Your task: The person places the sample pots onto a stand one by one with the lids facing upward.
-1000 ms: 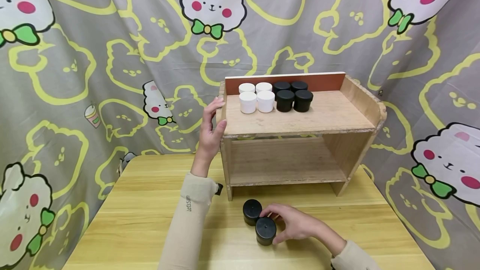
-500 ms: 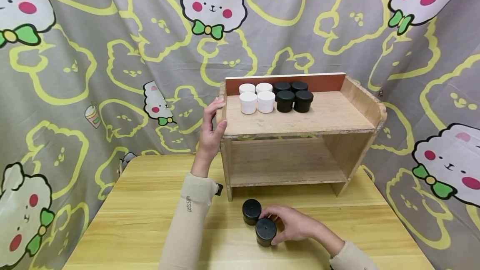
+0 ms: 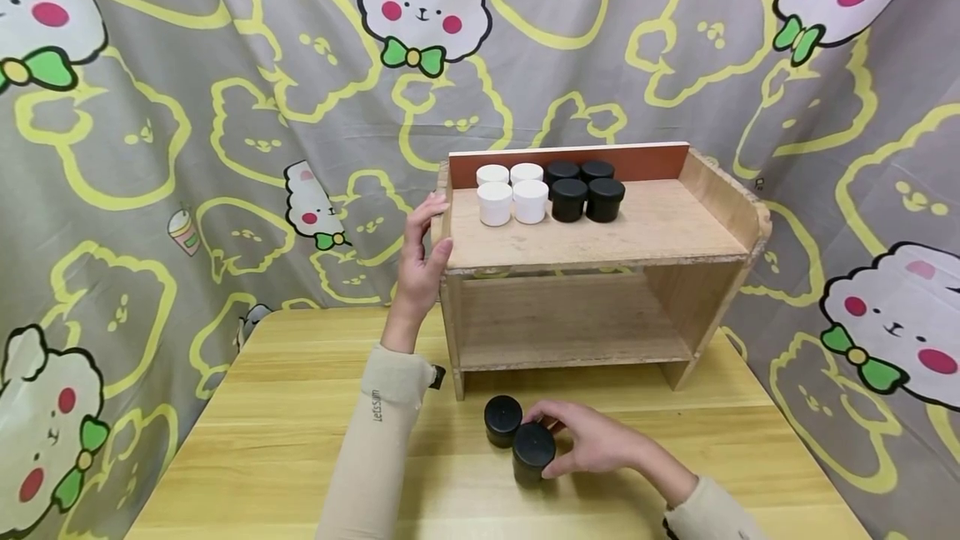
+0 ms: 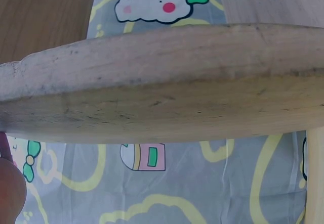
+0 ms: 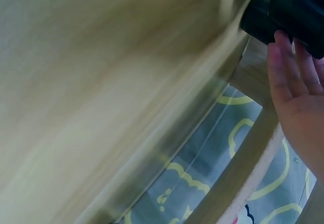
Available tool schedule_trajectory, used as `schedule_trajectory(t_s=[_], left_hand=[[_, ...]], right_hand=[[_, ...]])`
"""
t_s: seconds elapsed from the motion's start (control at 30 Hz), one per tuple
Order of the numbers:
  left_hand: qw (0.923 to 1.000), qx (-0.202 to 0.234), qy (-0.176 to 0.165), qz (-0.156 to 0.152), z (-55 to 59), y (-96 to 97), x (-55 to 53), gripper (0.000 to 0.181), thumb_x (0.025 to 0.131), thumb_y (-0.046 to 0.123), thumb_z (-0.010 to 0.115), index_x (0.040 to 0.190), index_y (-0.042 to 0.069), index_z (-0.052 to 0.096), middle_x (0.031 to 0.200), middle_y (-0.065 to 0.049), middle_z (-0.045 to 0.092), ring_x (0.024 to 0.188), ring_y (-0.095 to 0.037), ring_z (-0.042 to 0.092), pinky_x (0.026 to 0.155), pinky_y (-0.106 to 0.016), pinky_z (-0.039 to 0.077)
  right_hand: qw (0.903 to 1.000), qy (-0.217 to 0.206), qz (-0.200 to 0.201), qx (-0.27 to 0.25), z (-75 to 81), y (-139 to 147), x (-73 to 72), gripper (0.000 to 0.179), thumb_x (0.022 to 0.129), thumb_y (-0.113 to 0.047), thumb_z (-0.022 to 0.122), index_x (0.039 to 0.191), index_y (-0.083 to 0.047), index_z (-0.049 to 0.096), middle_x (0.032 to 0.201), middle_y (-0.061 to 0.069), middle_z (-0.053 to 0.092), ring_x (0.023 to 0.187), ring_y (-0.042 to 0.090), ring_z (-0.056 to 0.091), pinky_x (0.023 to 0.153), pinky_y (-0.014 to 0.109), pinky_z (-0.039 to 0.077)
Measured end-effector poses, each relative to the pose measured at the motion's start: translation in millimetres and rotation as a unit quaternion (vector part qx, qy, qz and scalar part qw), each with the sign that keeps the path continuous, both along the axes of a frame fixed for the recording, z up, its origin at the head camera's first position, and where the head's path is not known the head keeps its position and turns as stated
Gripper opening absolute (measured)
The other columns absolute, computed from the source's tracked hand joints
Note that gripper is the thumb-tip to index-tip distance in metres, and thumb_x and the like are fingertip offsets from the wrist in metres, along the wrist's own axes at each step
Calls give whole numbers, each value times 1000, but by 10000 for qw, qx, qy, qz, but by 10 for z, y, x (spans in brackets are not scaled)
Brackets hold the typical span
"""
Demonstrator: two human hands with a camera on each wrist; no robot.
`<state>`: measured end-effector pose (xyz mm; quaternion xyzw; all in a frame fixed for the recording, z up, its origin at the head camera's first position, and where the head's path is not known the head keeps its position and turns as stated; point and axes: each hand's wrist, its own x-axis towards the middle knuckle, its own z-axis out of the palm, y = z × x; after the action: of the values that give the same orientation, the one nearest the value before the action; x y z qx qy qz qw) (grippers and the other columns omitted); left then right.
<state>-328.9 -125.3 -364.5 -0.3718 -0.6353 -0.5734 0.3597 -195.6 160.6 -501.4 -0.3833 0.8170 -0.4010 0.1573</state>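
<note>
My right hand (image 3: 592, 440) pinches a black lidded jar (image 3: 534, 447) between thumb and fingers, near the front of the table. The jar seems raised slightly off the tabletop. Just behind it, to the left, a second black jar (image 3: 503, 421) stands upright on the table. In the right wrist view, the fingers (image 5: 298, 70) touch the held jar (image 5: 298, 14), and the other jar (image 5: 258, 19) shows beside it. My left hand (image 3: 422, 269) grips the left side panel of a two-level wooden shelf (image 3: 600, 244); that panel (image 4: 162, 82) fills the middle of the left wrist view.
On the shelf's top board, white jars (image 3: 495, 204) stand in two rows at the left, with black jars (image 3: 604, 200) right beside them. The lower board (image 3: 570, 323) holds nothing visible. A patterned curtain (image 3: 300, 107) hangs behind the wooden table (image 3: 300, 407).
My right hand has lifted the nearer black jar a little, up from the table. The left hand stays in place on the shelf.
</note>
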Motion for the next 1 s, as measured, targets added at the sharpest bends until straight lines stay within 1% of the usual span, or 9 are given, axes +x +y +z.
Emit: schedule_trajectory(t_s=[0.07,0.13,0.23,0.3,0.47,0.63,0.77,0.87,1.0], left_hand=[[10000,3,10,-6,6,1,1,49,100,21,60,137,-7,48,148,-28,48,152,-40,34,126,-45,30],[10000,-26,-16,44,11,2,6,52,102,31,60,137,-6,48,148,-28,48,152,-39,34,126,-44,30],[9999,-69,-75,109,14,5,14,64,103,49,59,137,-4,49,149,-25,49,153,-33,34,126,-43,31],[9998,-87,-94,139,17,7,22,67,102,54,57,137,-3,49,149,-24,49,153,-31,35,126,-44,31],[9997,-114,-97,190,26,8,29,67,102,54,56,137,-2,49,149,-23,49,153,-29,36,126,-45,31],[9995,-143,-120,244,32,6,28,68,102,56,56,138,-2,48,149,-22,49,153,-27,36,125,-45,32],[9996,-149,-96,200,31,3,22,65,103,53,56,138,-1,49,150,-22,49,153,-29,35,125,-45,31],[9998,-125,-80,150,23,2,21,55,103,40,57,138,-2,49,150,-22,49,153,-30,35,125,-45,31],[9999,-77,-73,95,16,6,23,48,99,23,59,138,-3,49,150,-24,49,153,-33,35,125,-43,31]], right_hand=[[10000,75,-17,10,32,8,-3,58,81,-25,90,130,-19,60,127,-5,65,114,11,63,104,36,55],[9999,94,-41,-7,67,15,-4,59,81,-28,89,131,-20,59,127,-5,65,115,11,64,105,37,55],[9999,103,-80,-38,119,27,-7,59,82,-32,89,131,-22,58,126,-6,66,116,11,64,107,36,54],[9998,121,-79,-112,152,33,-13,59,82,-33,88,132,-22,58,126,-6,66,115,10,65,107,35,54],[9989,299,-126,-330,231,46,-30,57,84,-33,87,131,-21,58,123,-7,68,112,10,66,106,36,55],[9962,644,-354,-458,309,60,-45,58,82,-34,88,131,-23,59,120,-9,69,109,11,66,103,37,56],[9929,910,-549,-534,386,81,-48,59,82,-36,88,131,-25,59,119,-11,69,107,9,66,99,37,57],[9904,1061,-638,-613,455,98,-47,59,82,-38,89,132,-25,60,119,-10,69,105,8,66,97,38,57],[9874,1178,-777,-721,555,122,-44,61,81,-38,89,132,-25,60,118,-10,70,103,8,66,97,38,57]])
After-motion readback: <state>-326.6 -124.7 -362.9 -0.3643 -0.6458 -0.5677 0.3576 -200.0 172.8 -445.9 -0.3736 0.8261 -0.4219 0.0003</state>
